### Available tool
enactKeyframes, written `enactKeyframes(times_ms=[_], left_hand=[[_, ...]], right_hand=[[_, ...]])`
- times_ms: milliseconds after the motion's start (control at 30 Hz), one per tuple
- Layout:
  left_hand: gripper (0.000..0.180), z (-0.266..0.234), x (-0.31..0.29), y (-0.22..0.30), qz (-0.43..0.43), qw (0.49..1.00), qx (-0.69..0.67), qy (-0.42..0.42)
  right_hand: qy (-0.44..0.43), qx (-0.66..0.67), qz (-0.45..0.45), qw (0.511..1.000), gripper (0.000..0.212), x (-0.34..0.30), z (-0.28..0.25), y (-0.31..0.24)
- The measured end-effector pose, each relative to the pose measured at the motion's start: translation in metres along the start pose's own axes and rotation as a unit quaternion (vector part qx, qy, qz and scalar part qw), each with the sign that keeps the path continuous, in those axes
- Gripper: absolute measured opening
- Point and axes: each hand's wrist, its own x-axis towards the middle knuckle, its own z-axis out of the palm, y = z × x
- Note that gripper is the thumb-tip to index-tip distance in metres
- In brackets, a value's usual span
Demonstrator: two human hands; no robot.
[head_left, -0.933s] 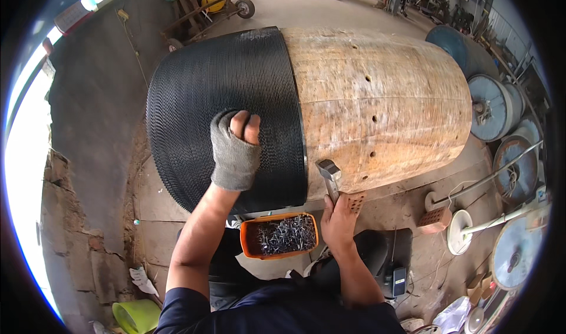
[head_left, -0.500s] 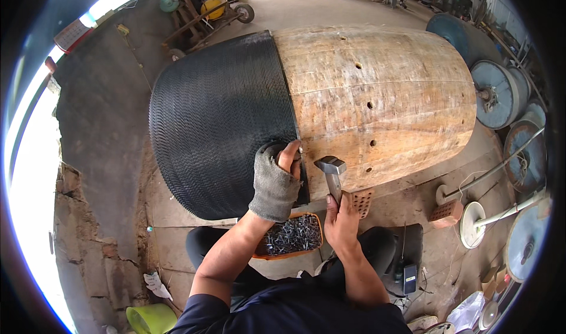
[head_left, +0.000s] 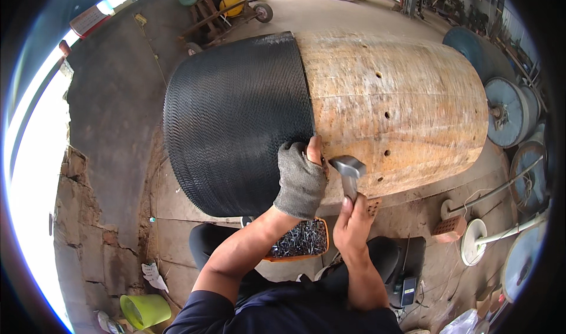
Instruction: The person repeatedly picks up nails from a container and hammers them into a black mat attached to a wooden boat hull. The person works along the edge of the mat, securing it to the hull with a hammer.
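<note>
Drum point(head_left: 401, 122) is crosswise before you; near its lower side, your left forearm point(head_left: 250, 242) partly hides the orange tray point(head_left: 298, 257) of nails point(head_left: 299, 240), and one red brick point(head_left: 449, 229) lies to the right. Black ribbed covering point(head_left: 236, 122) wraps its left part; bare wood with holes shows at right. Your gloved left hand point(head_left: 300, 178) bends at the covering's edge, I cannot tell if it grasps something; your right hand point(head_left: 352, 222) grips the hammer point(head_left: 349, 170), head upward.

My left hand point(head_left: 302, 178), in a grey knitted glove point(head_left: 296, 192) baring some fingers, curls at the edge of the black, finely ridged covering point(head_left: 236, 116) around the pale wooden barrel-shaped drum point(head_left: 407, 98). My bare right hand point(head_left: 352, 225) grips a steel-headed hammer point(head_left: 349, 168) near it. Below sits an orange rectangular tub point(head_left: 300, 257) of thin metal nails point(head_left: 303, 240).
</note>
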Motion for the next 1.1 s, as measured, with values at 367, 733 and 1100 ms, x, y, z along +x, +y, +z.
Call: enactKeyframes(times_ms=[367, 733, 1100], left_hand=[[0.051, -0.032, -0.106, 0.004, 0.072, 0.986, -0.011, -0.148], [0.019, -0.006, -0.182, -0.006, 0.020, 0.919, 0.066, -0.387], [0.023, -0.011, -0.166, -0.004, 0.027, 0.925, 0.041, -0.376]], right_hand=[[-0.006, -0.023, -0.032, 0.999, 0.022, -0.006, 0.013, 0.013], [-0.008, 0.016, -0.032, 0.999, 0.024, -0.007, 0.023, 0.017], [-0.024, 0.101, 0.009, 0.995, 0.036, -0.020, 0.024, 0.025]])
